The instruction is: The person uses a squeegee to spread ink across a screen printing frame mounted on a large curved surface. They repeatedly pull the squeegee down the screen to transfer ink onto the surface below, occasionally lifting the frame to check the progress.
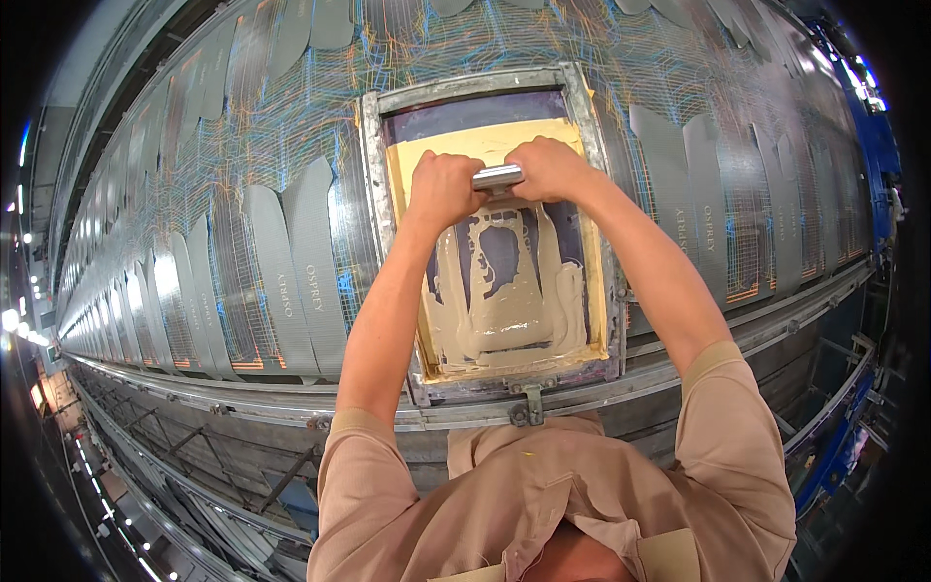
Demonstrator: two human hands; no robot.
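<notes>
A metal squeegee (497,177) is held crosswise near the upper part of a screen printing frame (611,252). My left hand (446,184) is closed round its left end and my right hand (545,167) round its right end. Inside the frame, yellow tape (417,144) borders a dark mesh, and thick greyish-beige ink (504,325) covers much of the lower mesh in streaks. The underside of the squeegee and what it touches are mostly hidden by my hands.
A long printing table (204,126) runs left and right beneath the frame, laid with grey cut panels (286,281) over patterned markings. A metal rail (727,325) with a clamp (531,407) follows the near edge. Blue metal structures (878,194) stand at the far right.
</notes>
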